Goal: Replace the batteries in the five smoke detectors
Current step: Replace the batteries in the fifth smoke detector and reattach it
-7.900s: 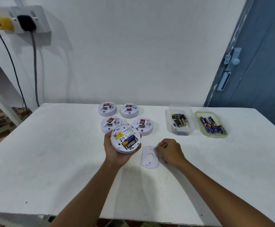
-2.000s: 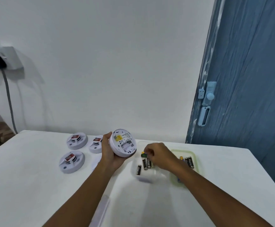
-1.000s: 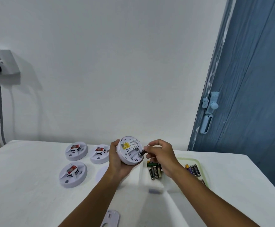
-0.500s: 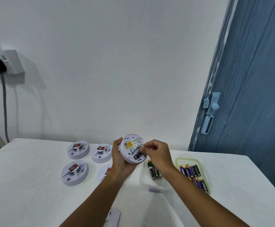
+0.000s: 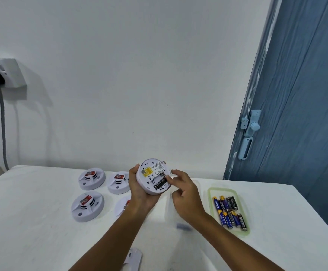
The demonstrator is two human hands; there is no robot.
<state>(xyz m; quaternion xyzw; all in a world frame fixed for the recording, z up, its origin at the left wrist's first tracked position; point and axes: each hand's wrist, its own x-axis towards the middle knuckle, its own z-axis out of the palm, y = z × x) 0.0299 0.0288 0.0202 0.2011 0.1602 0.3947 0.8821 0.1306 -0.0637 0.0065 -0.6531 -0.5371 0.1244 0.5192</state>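
One battery [image 5: 160, 183] in detector [image 5: 153, 176]; right fingers [image 5: 171, 178] on it

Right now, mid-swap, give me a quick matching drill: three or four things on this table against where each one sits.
Things:
1. round white smoke detector with the yellow label
2. black cylindrical battery
3. blue and black loose batteries
4. flat white plastic cover plate

Places:
A. in the green-rimmed clear tray
B. on the white table at the near edge
C. held in the left hand
D. in the detector's open bay, at the right hand fingertips

Pairs: 1-C, 2-D, 3-A, 4-B
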